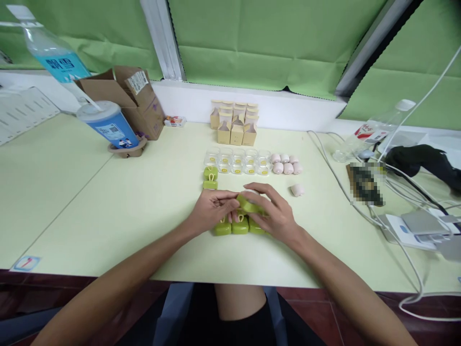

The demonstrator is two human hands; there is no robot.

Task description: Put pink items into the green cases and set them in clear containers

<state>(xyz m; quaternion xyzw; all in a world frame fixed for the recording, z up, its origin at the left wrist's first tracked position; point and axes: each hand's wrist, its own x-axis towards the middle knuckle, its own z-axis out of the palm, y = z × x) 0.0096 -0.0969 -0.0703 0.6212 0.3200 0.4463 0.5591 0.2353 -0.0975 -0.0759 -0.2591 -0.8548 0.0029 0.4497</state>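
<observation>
Both my hands meet over the middle of the pale table (108, 206). My left hand (211, 210) and my right hand (272, 214) are closed together on one green case (248, 204), held just above the table. Three more green cases (236, 226) lie in a row right under my hands. Two others (210, 177) sit a little farther back on the left. Behind them stands a row of clear plastic cups (237, 162), then several pink round pieces (287, 164), with one pink piece (297, 190) lying apart.
Small tan cardboard boxes (235, 122) are stacked by the white sill. A brown carton (126, 96) and a blue cup in a holder (113, 127) stand back left. White cables (334, 178), a black object (421, 161) and flat devices (418, 228) crowd the right side.
</observation>
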